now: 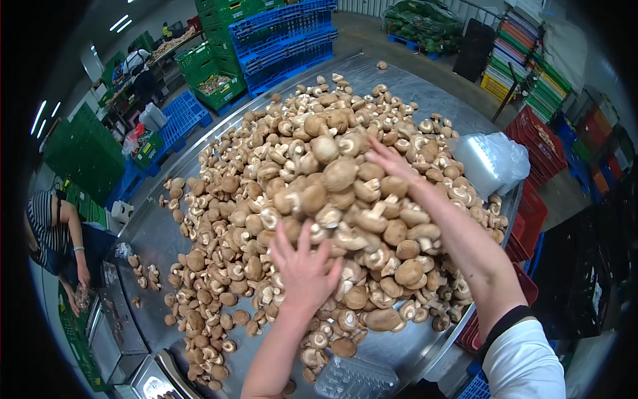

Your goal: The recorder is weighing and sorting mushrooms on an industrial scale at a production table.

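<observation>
A large heap of brown shiitake mushrooms (344, 174) covers much of a metal table (423, 85). My left hand (306, 269) lies with fingers spread against the near side of the heap, palm down. Farther out and to the right, my right hand (391, 159) touches the heap's upper part, its fingers extended and partly hidden among blurred mushrooms. Neither hand is closed around a mushroom. Near the table's front edge sits a clear plastic tray (356, 380), just below the nearest mushrooms.
Clear plastic bags (491, 162) lie at the table's right edge, beside red crates (536, 144). A co-worker in a striped top (52, 229) bends at the left with a bag. Beyond the table stand blue pallets (284, 45) and green crates (219, 95).
</observation>
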Motion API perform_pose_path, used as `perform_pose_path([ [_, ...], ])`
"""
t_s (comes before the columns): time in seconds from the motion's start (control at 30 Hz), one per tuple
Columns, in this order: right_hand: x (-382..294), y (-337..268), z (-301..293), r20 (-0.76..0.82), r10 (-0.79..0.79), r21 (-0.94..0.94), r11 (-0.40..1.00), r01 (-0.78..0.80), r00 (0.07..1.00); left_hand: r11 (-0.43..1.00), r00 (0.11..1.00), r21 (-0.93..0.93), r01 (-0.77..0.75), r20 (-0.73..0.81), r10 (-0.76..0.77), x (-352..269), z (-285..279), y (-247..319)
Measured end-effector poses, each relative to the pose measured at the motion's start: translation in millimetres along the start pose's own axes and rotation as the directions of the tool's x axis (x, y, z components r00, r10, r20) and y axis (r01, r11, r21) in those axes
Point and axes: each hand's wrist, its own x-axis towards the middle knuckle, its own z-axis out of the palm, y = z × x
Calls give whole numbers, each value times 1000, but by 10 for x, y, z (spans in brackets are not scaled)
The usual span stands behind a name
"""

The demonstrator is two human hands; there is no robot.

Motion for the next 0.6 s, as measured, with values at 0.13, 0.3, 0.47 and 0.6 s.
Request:
perform_pose_path([
  [0.13,-198,-136,515,8,-197,-87,976,197,980,995,996,-30,92,3,-92,-424,-211,-168],
  [0.3,-354,-325,1285,-51,-389,-39,921,388,920,941,961,-194,276,65,-268,-1019,-251,-398],
  [0.47,-910,-683,2126,119,-414,-138,893,428,902,781,857,-404,477,17,-514,-1861,-282,-667],
  [0.6,-1112,-873,2603,309,-367,11,924,383,877,875,870,56,481,91,-484,-2626,-493,-899],
])
